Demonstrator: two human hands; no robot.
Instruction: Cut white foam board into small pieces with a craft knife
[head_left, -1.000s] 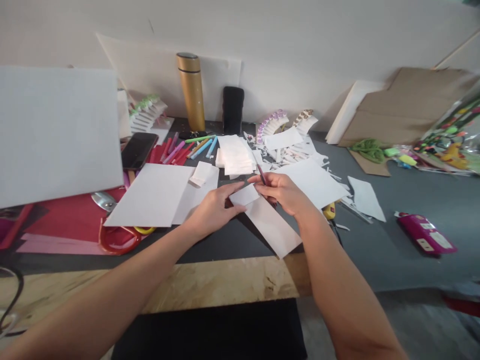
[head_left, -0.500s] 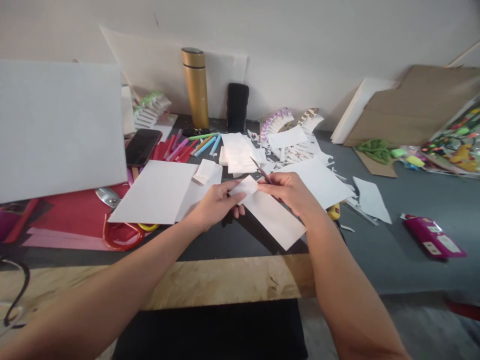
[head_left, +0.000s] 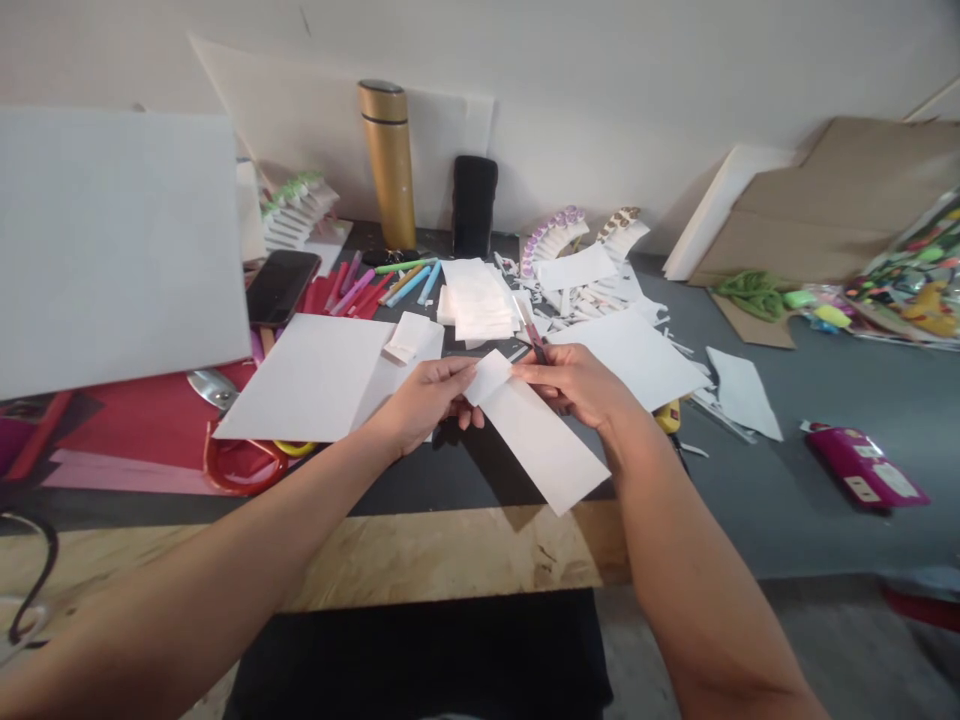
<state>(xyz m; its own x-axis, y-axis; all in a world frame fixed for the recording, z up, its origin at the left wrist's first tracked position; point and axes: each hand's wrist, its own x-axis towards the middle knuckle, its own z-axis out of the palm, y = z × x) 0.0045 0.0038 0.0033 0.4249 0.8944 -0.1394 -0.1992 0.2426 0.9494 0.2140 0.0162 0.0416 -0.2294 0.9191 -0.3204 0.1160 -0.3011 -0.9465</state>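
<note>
My left hand (head_left: 429, 400) pinches a small white paper piece (head_left: 491, 377) between thumb and fingers. This piece lies over the upper end of a long white paper strip (head_left: 551, 445); whether it is a fold of the strip or separate, I cannot tell. The strip slants down to the right, over the table's front part. My right hand (head_left: 574, 385) keeps a pair of scissors (head_left: 537, 342) in its grip, blades pointing up and away, while its thumb and forefinger pinch the paper's right edge. The scissor handles are mostly hidden by the fingers.
Behind my hands lies a stack of small white papers (head_left: 476, 300), with paper scraps (head_left: 592, 300) to its right. White sheets (head_left: 307, 375) flank both hands. Farther back stand a gold flask (head_left: 390, 165) and a black phone (head_left: 474, 205). Red-handled shears (head_left: 244, 465) rest at left.
The scissors have turned slightly more upright in my right hand. The small paper piece has turned and lies flatter against the strip, and my left fingers have shifted to its left edge.
</note>
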